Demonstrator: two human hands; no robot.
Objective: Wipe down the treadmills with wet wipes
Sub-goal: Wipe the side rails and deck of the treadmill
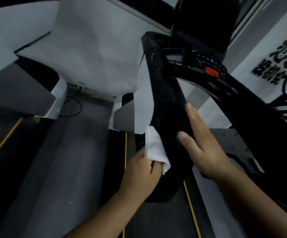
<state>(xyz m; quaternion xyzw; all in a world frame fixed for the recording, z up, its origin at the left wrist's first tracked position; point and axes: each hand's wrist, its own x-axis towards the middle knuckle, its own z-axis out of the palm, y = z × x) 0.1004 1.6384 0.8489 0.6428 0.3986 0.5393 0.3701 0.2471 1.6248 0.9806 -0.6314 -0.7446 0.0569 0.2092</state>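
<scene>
Wipe (154, 148) is held in our left grip (142, 169), pressed to the handrail (165, 93). Our right grip (203, 148) rests flat on it, fingers straight.

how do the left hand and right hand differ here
The left hand holds a white wipe; the right hand holds nothing. The left hand's fingers are curled under the wipe, while the right hand's fingers lie straight. The left hand is at the left side of the handrail, and the right hand rests on its right side. Both are at the same black handrail.
</scene>
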